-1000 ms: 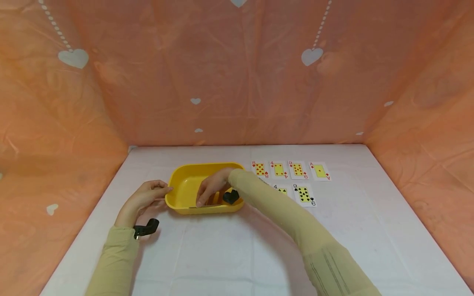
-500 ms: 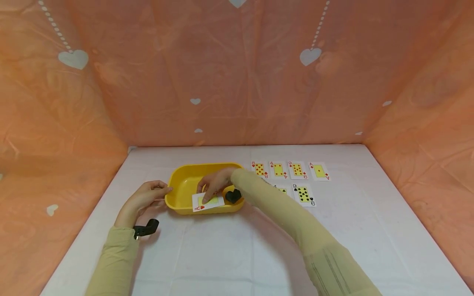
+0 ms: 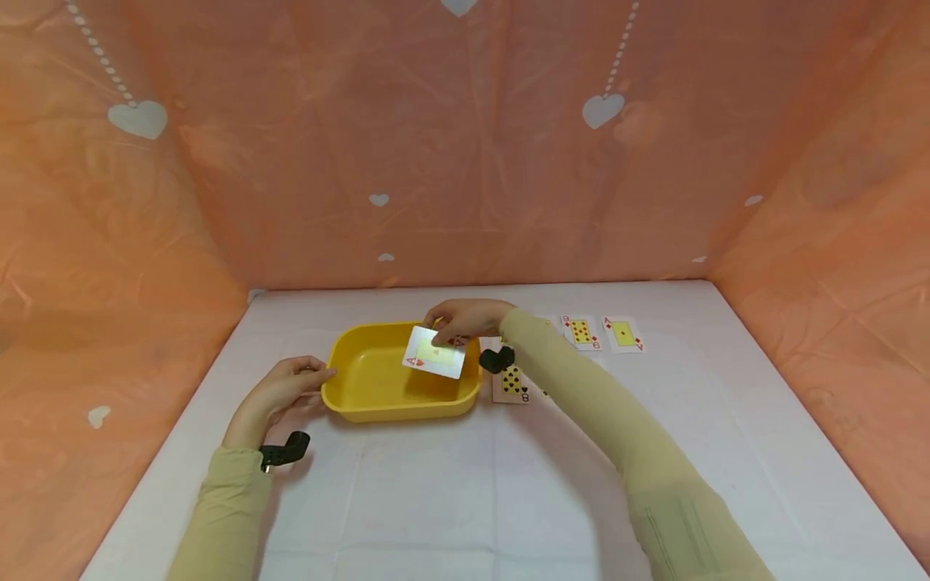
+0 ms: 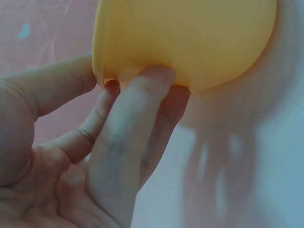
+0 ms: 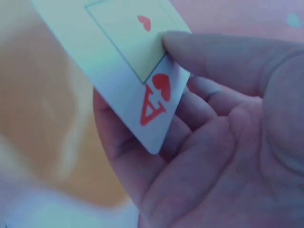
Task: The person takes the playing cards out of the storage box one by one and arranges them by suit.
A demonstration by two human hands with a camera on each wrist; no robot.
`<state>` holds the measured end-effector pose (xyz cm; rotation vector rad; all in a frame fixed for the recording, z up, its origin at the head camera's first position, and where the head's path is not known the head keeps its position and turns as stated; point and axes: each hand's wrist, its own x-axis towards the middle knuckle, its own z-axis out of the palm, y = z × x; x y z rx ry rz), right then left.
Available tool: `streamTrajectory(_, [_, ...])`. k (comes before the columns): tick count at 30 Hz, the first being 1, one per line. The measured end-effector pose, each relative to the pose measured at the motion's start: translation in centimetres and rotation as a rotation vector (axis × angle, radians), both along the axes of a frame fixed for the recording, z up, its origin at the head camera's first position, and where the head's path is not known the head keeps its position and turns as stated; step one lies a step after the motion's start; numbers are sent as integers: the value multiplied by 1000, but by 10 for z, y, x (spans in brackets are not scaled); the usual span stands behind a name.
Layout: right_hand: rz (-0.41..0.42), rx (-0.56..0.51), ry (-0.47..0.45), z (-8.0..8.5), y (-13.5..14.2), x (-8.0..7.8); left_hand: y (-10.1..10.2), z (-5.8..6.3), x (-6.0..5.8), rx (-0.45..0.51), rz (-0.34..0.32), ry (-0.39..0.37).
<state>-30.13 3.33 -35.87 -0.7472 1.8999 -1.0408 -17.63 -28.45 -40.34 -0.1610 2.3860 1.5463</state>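
Observation:
My right hand (image 3: 468,319) pinches an ace of hearts playing card (image 3: 436,353) between thumb and fingers, tilted above the right part of the yellow tub (image 3: 359,414). In the right wrist view the thumb lies on the face of the card (image 5: 109,52), with fingers behind it. My left hand (image 3: 283,389) holds the tub's left end. Seen from the left wrist, its thumb is at the rim and its fingertips press the outer wall of the tub (image 4: 190,42). No other card shows inside the tub.
Right of the tub, cards lie face up in two rows on the white cloth (image 3: 421,500). The nine of diamonds (image 3: 581,332), ace of diamonds (image 3: 622,334) and eight of spades (image 3: 512,386) show; my right sleeve hides others. Orange cloth walls (image 3: 407,145) surround the table.
My right hand has lifted the ace of hearts from inside the tub, up and to the right. The eight of spades has come into view. The left hand has stayed on the tub.

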Motion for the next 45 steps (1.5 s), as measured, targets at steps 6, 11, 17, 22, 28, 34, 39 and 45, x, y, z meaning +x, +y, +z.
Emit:
streamTrajectory(6, [-161,-58,13,5,61,1,-3,1,1,6,0,2])
streamTrajectory(11, [-267,-173,-8,-1,117,3,-5,2,3,26,12,-5])
streamTrajectory(17, [-436,-202,-38,-14,183,13,-7,1,5,21,9,-15])
streamTrajectory(22, [-570,-166,-41,-26,235,27,-8,0,6,30,21,-20])
streamTrajectory(28, [-646,-192,-56,-33,279,46,-8,1,8,45,24,-15])
streamTrajectory(34, [-711,-172,-96,-41,300,56,-8,2,10,36,20,-3])
streamTrajectory(39, [-766,-111,-141,-56,309,61,-8,2,11,54,27,-6])
streamTrajectory(45, [-797,-57,-85,-73,307,63,-7,-1,13,51,36,24])
